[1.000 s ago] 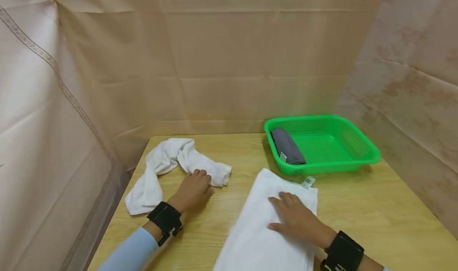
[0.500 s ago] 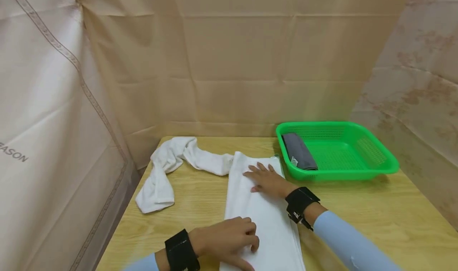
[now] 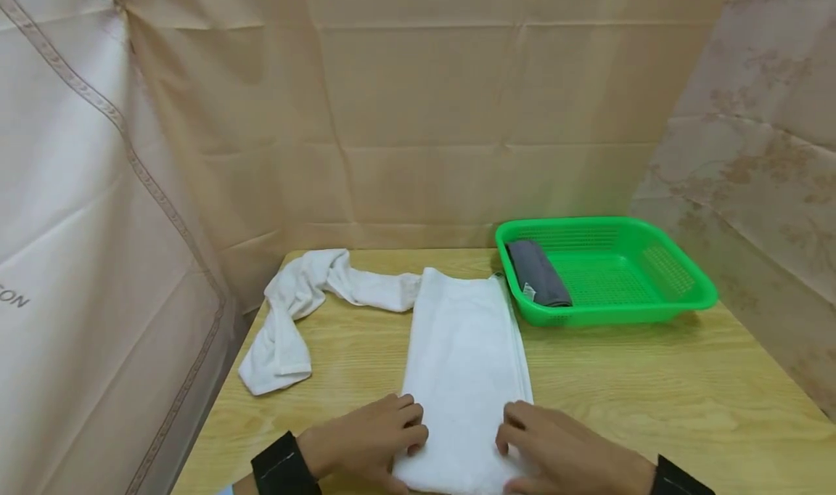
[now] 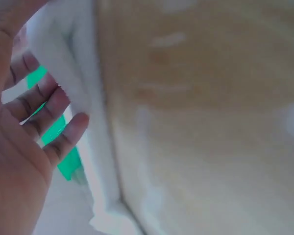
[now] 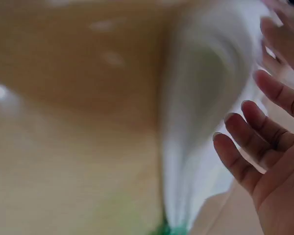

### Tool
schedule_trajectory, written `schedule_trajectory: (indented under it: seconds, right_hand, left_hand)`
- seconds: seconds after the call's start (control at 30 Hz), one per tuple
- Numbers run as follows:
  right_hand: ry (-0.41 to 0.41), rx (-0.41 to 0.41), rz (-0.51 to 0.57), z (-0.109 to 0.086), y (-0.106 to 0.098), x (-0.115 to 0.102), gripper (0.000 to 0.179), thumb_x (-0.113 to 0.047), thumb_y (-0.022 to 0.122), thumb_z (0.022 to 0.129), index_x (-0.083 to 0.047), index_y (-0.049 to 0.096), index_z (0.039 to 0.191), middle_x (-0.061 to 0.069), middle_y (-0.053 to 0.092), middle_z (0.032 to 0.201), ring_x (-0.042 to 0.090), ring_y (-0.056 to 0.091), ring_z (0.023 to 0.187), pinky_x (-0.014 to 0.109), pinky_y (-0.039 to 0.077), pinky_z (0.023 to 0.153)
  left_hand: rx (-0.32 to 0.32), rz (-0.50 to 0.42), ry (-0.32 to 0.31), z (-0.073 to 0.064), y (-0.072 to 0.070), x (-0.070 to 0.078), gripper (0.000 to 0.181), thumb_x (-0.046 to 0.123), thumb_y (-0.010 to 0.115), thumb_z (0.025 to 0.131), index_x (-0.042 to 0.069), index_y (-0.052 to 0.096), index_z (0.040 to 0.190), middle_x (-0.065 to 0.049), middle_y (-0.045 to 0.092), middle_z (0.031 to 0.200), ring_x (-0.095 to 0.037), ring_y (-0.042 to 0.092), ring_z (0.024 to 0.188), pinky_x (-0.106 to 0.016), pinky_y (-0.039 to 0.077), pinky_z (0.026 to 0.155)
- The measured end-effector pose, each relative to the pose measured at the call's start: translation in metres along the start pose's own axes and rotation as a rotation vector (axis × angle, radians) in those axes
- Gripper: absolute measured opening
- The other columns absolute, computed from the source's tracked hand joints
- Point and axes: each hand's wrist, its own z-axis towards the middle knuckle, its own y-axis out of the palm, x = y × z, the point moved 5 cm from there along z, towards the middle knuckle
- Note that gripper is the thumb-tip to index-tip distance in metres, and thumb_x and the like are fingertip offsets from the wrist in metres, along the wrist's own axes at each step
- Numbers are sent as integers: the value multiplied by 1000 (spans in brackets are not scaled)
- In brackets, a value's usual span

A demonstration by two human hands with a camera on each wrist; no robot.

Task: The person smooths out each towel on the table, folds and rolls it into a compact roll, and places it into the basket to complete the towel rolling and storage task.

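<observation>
Lying between left grip (image 3: 372,437), right grip (image 3: 564,444) | folded white towel (image 3: 466,350) | either's hold: can't tell

the head camera looks forward and down across the table (image 3: 627,371) — both wrist cameras, much nearer, face edges of the folded white towel (image 3: 465,350) all three share.

A creased beige cloth sheet (image 3: 418,117) hangs behind a rectangular bench of pale yellow wood grain (image 3: 607,379). A whitish cloth with a brownish diagonal band (image 3: 85,88) drapes at left; a pale, brown floral-printed cloth (image 3: 771,154) hangs at right.
</observation>
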Motion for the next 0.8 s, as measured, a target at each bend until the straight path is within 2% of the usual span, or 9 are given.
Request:
schedule_trajectory:
  seconds: [0.13,0.27,0.33,0.4,0.47,0.57,0.67,0.8]
  right_hand:
    - [-108,58,-123,-28,15,-12,27,-44,73,95,-25,64,113,-16,50,103,-3,46,89,8,38,74]
    - [-120,148,-130,-41,19,-11,25,-23,76,95,-20,64,116,-14,55,106,-1,51,91,8,41,77]
    - [-65,167,-81,-45,15,-9,28,-14,73,93,-18,64,119,-14,57,103,-3,52,87,8,42,74]
    - [41,150,17,-48,12,-4,33,-9,71,92,-18,62,122,-16,57,102,-4,51,86,11,45,72]
    - [171,113,161,-51,9,3,36,-8,72,93,-18,59,125,-17,57,98,-5,51,83,16,47,68]
    - [312,100,373,-54,8,12,26,-13,66,102,-19,55,124,-16,59,95,-5,52,77,22,50,65]
    - [332,160,479,-55,8,18,19,-14,62,105,-21,53,121,-16,61,89,-3,54,70,22,49,63]
    - [363,228,497,-56,9,25,17,-14,64,104,-21,54,117,-17,64,82,-3,55,70,21,47,62]
  left_hand:
    - [42,-6,7,-7,2,9,32,50,71,94,25,52,101,14,42,95,-3,37,86,-18,34,80]
    - [102,-40,-22,-7,0,16,19,32,68,98,22,59,111,13,54,99,-1,48,90,-15,41,83]
    - [101,-104,-57,-6,0,16,20,26,62,102,19,59,120,11,59,104,0,54,95,-14,44,86]
    - [86,-181,-99,-4,1,15,24,22,56,105,20,56,129,10,60,106,1,55,94,-13,45,84]
    - [86,-234,-123,-3,4,14,29,17,55,106,23,54,134,9,60,110,1,55,94,-12,45,82]
    - [134,-293,-134,-1,5,14,34,10,56,105,27,57,134,6,55,112,3,51,84,-8,42,77]
    - [189,-338,-158,0,6,14,27,15,61,104,26,62,128,6,52,113,4,49,80,-5,41,74]
    - [220,-439,-241,0,9,8,18,29,64,104,24,64,122,10,52,110,7,50,79,-6,43,70]
